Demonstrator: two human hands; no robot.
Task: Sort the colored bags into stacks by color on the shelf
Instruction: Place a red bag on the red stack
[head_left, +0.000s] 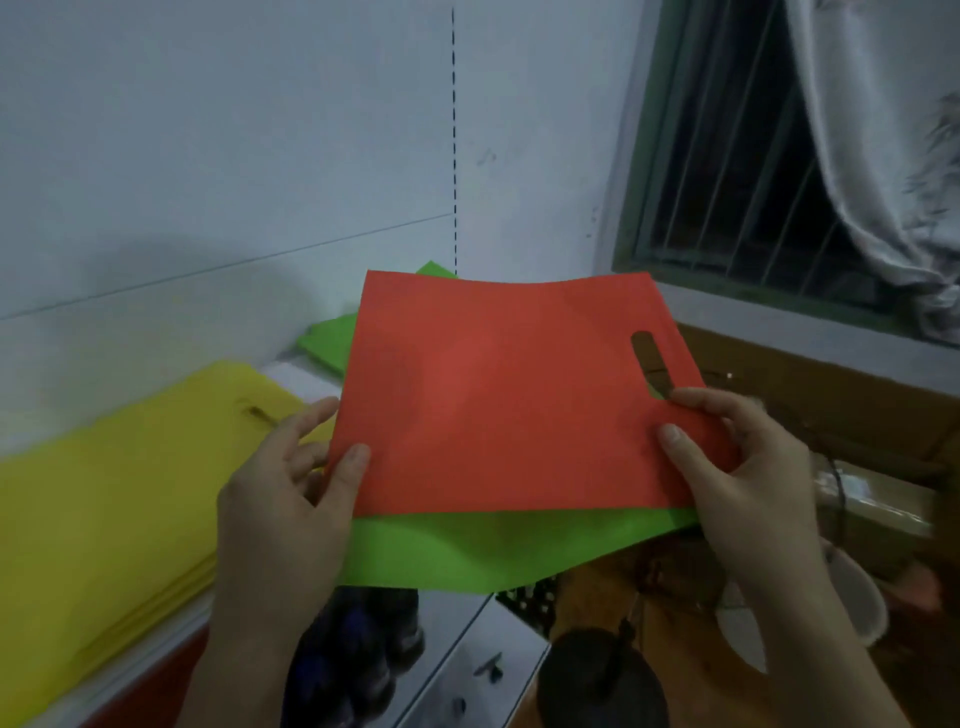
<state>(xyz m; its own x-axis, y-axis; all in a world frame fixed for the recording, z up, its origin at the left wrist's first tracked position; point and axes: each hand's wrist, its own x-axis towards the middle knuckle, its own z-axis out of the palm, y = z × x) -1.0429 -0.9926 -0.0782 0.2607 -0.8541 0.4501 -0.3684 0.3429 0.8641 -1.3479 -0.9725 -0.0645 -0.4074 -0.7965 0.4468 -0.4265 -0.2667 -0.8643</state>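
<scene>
Left hand (291, 493) pinches the left edge of the red bag (498, 395), thumb on top and fingers behind. The right hand (743, 467) grips the bag's right edge just below its cut-out handle slot, thumb likewise on top. The bag is held flat in the middle of the frame. A green bag (493, 551) shows directly beneath it along the lower edge; which hand carries that one I cannot tell. At lower left a yellow stack (104, 493) lies on the shelf (306, 376), and a green stack (332, 338) sits behind the red bag against the wall. A barred window (727, 171) fills the upper right.
</scene>
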